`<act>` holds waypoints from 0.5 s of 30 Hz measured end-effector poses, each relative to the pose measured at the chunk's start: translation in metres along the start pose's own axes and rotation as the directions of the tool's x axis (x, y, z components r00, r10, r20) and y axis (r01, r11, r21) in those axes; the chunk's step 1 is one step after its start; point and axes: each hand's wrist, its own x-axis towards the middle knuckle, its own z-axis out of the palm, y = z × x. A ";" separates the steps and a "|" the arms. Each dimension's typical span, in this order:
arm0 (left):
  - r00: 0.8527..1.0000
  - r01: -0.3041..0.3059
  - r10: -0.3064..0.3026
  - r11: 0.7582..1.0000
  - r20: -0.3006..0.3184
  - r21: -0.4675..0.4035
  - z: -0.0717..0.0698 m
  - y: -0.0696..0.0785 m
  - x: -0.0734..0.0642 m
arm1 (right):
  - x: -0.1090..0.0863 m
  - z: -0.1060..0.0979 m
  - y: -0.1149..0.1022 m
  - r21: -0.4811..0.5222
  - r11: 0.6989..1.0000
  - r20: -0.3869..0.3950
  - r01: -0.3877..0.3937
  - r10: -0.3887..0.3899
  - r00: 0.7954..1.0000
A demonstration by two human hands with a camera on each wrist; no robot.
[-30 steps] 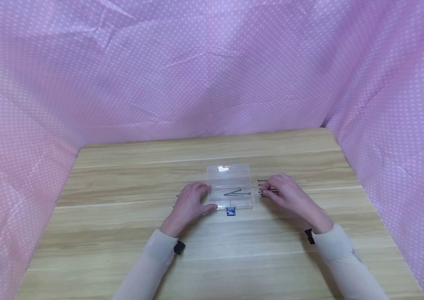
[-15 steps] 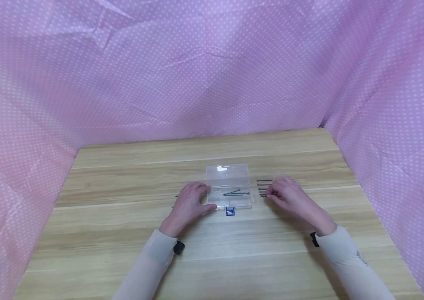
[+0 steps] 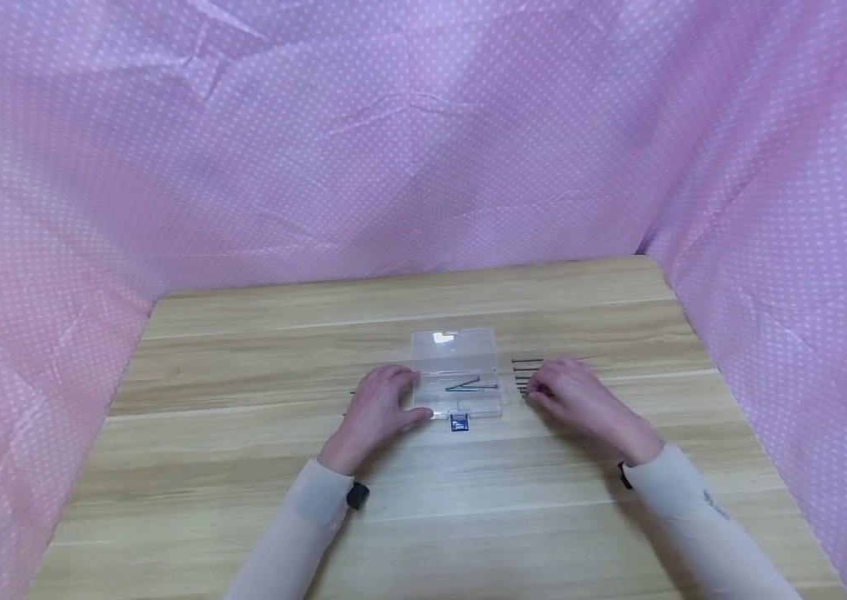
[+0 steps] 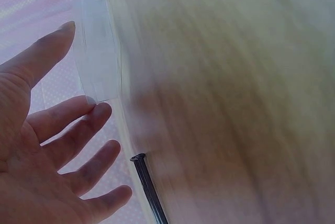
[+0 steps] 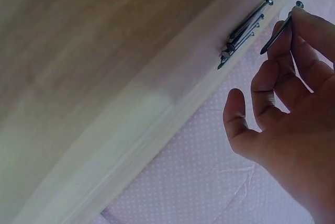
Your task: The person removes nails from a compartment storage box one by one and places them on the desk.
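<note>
Pinching a single dark nail (image 5: 274,39), a person's right hand (image 5: 293,103) sits at the right of a clear plastic box (image 3: 433,401) on a wood-grain table (image 3: 468,525). Thumb and index finger are clamped on the nail; its head pokes out past the thumb tip, and its pointed end shows on the other side. The other fingers are loosely bent, with gaps between them.

Just under and beside this hand, a row of nails (image 3: 526,369) lies on the table, roughly parallel, heads towards the box. The left hand (image 3: 374,407) rests at the box's left side, fingers spread apart and gently curved. Its index fingertip touches a corner, and its thumb reaches along the front edge; whether the thumb presses there cannot be told. Beyond the little finger lies another dark nail (image 4: 150,190).

The lid (image 3: 453,353) is folded back, away from the person. A few loose nails (image 3: 472,386) rest inside the base, one angled across. At the front is a blue latch (image 3: 459,422). Pink cloth (image 3: 408,150) with white dots hangs around the table.
</note>
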 end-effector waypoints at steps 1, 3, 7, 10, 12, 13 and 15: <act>1.000 -0.001 0.001 1.000 0.000 -0.001 0.000 0.000 0.000 | 0.001 0.000 -0.001 -0.004 1.000 0.006 -0.004 0.004 1.000; 1.000 -0.003 0.003 1.000 0.000 -0.002 -0.001 -0.001 0.000 | 0.002 0.000 -0.002 -0.013 1.000 0.016 -0.008 0.009 1.000; 1.000 -0.006 0.006 1.000 0.000 -0.006 -0.002 -0.001 0.001 | 0.004 0.002 -0.003 -0.035 0.999 0.019 -0.007 0.008 1.000; 1.000 -0.007 0.007 1.000 0.002 -0.005 -0.002 -0.002 0.001 | 0.005 0.004 -0.002 -0.049 0.999 0.015 -0.002 0.002 1.000; 1.000 -0.004 0.004 1.000 0.003 -0.005 -0.003 -0.002 0.001 | 0.006 0.005 -0.002 -0.053 0.999 0.014 0.001 0.000 1.000; 1.000 -0.003 0.003 1.000 0.004 -0.004 -0.003 -0.002 0.001 | 0.006 0.005 -0.001 -0.056 0.998 0.014 0.002 -0.001 1.000; 1.000 0.001 -0.001 1.000 0.007 -0.004 -0.003 -0.002 0.001 | 0.006 0.006 -0.001 -0.059 0.998 0.014 0.002 -0.001 1.000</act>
